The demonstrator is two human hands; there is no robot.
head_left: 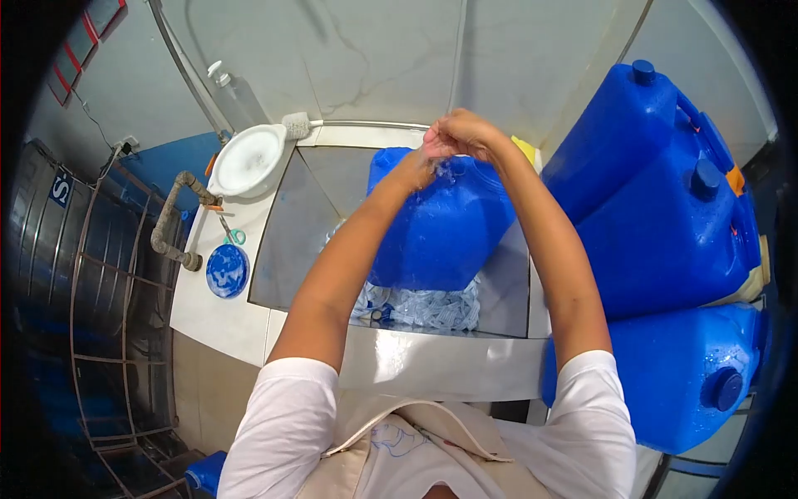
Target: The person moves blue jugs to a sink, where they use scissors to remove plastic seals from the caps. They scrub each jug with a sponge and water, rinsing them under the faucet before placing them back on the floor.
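Note:
A large blue container (440,233) stands in the sink (303,195), on a heap of pale, wet-looking strips (432,308). Over its top, my left hand (422,169) and my right hand (462,133) are close together, the right one a little higher with bent fingers. Water splashes around my left hand. Whether either hand holds anything small cannot be made out, and the left fingers are mostly hidden by splash and the other hand.
Several blue containers (648,191) are stacked at the right. Along the left counter are a white basin of suds (249,162), a brush (297,125), a pump bottle (237,96), a blue lid (227,271), scissors (234,236) and a pipe (166,220).

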